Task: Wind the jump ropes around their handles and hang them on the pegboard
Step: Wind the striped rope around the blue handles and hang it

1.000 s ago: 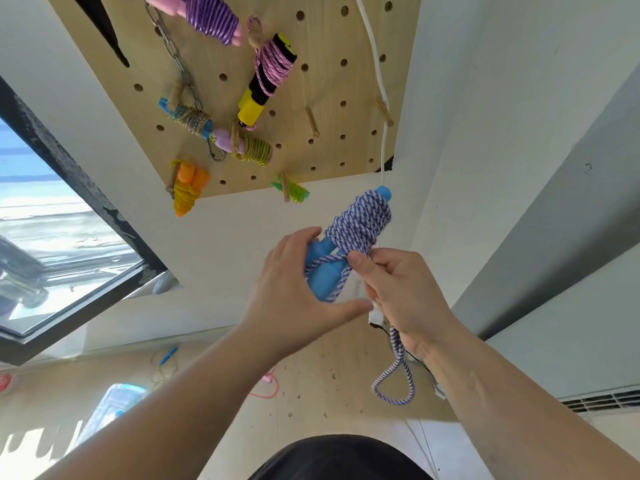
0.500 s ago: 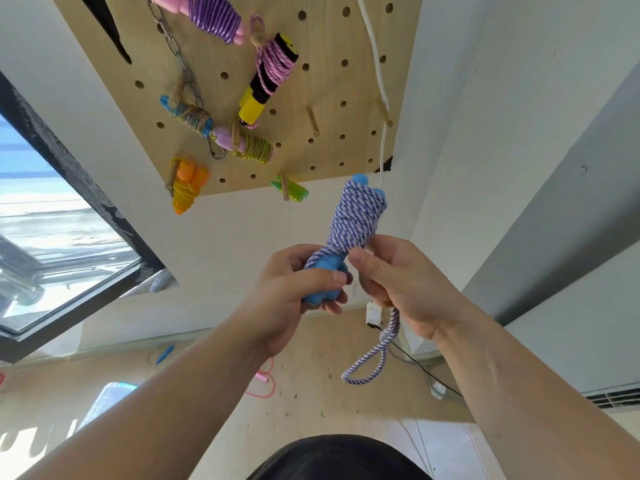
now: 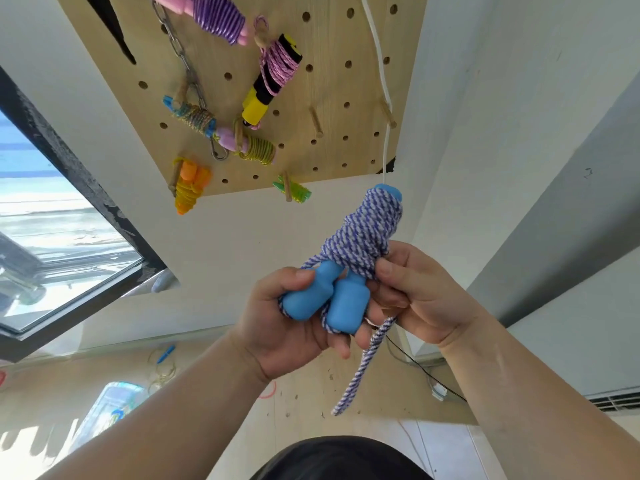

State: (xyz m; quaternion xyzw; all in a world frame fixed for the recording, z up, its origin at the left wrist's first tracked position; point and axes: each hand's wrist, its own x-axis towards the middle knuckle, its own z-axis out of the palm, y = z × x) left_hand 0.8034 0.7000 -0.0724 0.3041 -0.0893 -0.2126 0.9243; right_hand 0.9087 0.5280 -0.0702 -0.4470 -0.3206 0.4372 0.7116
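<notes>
Head view: the left hand (image 3: 277,329) is holding the stiff blue handles (image 3: 346,303) in a full grip, at six o'clock of the pegboard (image 3: 329,84); the right hand (image 3: 422,296) is pinching the soft, light rope coil (image 3: 363,230), which probably loosens unless pinched.

This seems to be a plain room inside a home: white walls (image 3: 225,237), a window (image 3: 52,237) with a dark frame, a light wooden floor (image 3: 311,386), and a wooden pegboard (image 3: 339,84) where wound jump ropes (image 3: 277,67) hang.
</notes>
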